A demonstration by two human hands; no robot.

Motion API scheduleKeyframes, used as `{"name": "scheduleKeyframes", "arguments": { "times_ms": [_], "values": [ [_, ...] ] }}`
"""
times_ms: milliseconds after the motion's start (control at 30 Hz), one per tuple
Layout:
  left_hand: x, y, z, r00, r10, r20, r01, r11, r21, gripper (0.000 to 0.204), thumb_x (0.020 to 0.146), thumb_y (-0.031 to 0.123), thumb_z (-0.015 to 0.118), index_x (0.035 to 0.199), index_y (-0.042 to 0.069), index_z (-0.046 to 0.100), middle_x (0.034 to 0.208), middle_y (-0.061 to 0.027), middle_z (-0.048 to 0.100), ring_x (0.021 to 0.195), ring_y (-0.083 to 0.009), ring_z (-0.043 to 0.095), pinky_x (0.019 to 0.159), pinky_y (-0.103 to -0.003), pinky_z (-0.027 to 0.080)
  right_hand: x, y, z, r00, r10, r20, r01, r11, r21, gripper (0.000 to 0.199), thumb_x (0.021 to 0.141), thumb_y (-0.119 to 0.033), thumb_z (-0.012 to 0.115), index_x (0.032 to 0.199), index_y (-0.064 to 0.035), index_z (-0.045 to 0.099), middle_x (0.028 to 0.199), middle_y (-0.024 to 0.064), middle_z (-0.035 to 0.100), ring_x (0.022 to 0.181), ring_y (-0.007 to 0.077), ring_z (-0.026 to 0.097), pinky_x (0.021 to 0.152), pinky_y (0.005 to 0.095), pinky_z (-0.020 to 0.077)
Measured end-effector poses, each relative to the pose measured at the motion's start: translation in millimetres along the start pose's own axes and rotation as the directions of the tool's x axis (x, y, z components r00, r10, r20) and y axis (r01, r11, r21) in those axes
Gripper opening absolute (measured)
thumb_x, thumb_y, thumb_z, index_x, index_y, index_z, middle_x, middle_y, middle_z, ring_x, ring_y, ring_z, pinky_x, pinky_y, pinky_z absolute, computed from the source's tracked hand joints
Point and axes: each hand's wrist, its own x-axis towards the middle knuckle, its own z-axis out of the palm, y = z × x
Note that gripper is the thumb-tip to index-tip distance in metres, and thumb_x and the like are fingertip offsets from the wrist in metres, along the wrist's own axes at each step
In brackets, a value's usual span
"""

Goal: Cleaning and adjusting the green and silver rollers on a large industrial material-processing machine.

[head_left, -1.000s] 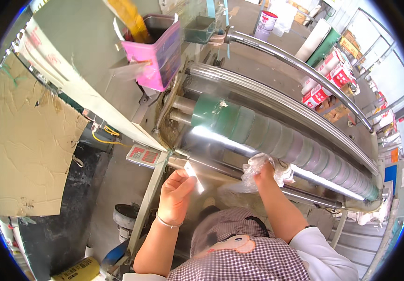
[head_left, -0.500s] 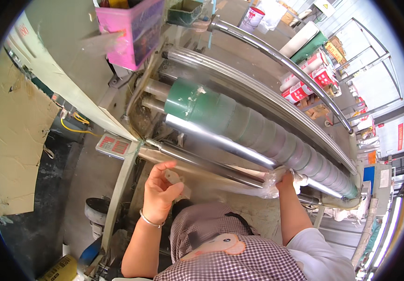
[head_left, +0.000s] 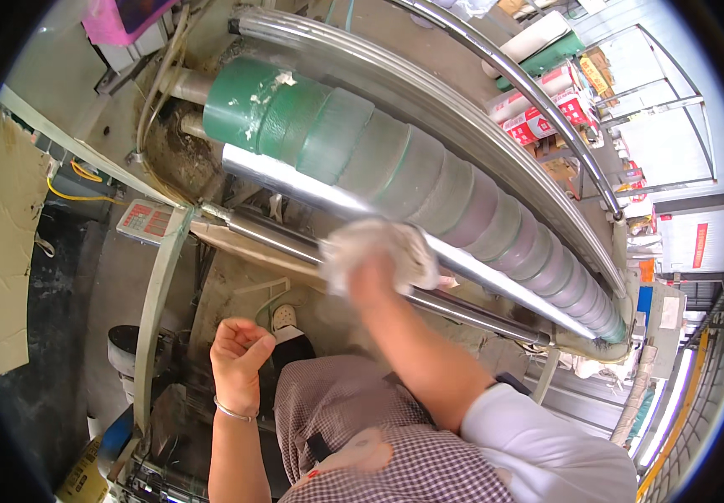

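My right hand [head_left: 372, 277], smeared by motion, grips a bunched white rag [head_left: 419, 258]. The rag lies over the shiny metal roller [head_left: 295, 179] and hides part of it; a thinner steel bar [head_left: 274, 237] runs on the near side. Behind the shiny roller is a long green roller [head_left: 236, 101], its surface banded and greyish toward the right. My left hand [head_left: 238, 350] hangs in the air left of my apron, fingers curled closed, with nothing visible in them. A bracelet circles that wrist.
A curved metal rail [head_left: 538, 80] arches over the far side. At the left stand a machine post [head_left: 159, 310], a red-and-white labelled panel [head_left: 145, 220] and a pink bin [head_left: 119, 21]. My shoe [head_left: 285, 317] shows below the bar. Wrapped rolls [head_left: 550, 117] lie at the back right.
My right hand has swept the rag leftward along the shiny roller. My left hand has lowered slightly and its fingers have curled in. The view has shifted, so the machine sits farther left.
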Motion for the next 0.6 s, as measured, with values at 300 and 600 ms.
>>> {"name": "scheduleKeyframes", "arguments": {
  "times_ms": [300,600],
  "values": [
    [-6.7,-14.2,-42.7,0.973,0.146,-0.181,-0.124,0.984,0.125,0.021,0.082,0.0,0.064,0.102,0.002,0.061,0.086,0.0012,0.058,0.077,-0.0053,0.053,0.073,-0.019,0.043,-24.5,37.1,71.0,0.989,-0.003,0.147,-0.03,0.974,0.225,0.023,0.094,-0.023,0.05,0.114,-0.0097,0.051,0.101,0.0058,0.058,0.09,0.0175,0.058,0.082,0.0338,0.0493],
    [23.4,-77.2,5.9,0.998,-0.01,-0.063,0.013,0.999,0.037,0.022,0.083,0.003,0.064,0.104,-0.002,0.063,0.091,-0.0021,0.063,0.081,-0.0079,0.056,0.076,-0.021,0.043,2.7,-113.3,-235.2,0.939,-0.302,0.167,0.305,0.952,0.008,0.043,0.091,-0.042,0.053,0.117,-0.0093,0.05,0.115,0.0076,0.057,0.105,0.0244,0.055,0.096,0.042,0.0445]
  ]
}}
